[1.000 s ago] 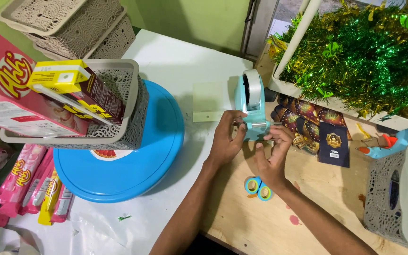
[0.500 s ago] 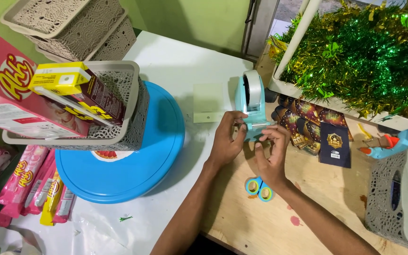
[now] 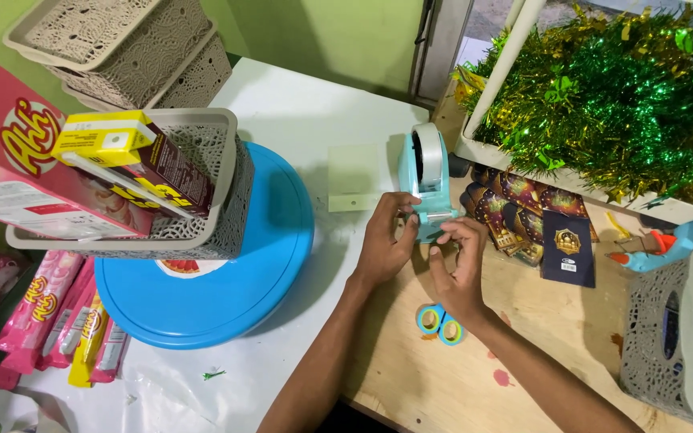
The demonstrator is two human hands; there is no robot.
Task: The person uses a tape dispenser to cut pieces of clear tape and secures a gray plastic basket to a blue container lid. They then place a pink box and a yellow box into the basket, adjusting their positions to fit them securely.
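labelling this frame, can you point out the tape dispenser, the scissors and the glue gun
tape dispenser (image 3: 427, 172): head view, on the teal body beside the tape roll
scissors (image 3: 440, 323): head view, between the two ring handles, blue and yellow
glue gun (image 3: 658, 250): head view, on the blue body near the orange tip

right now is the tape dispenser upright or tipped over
Upright: the tape dispenser stands on its base, roll on top, both hands at its cutter end.

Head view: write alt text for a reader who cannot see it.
Both hands, left hand and right hand, work at the cutter end of a teal tape dispenser on a table, beside a blue round tray and small scissors.
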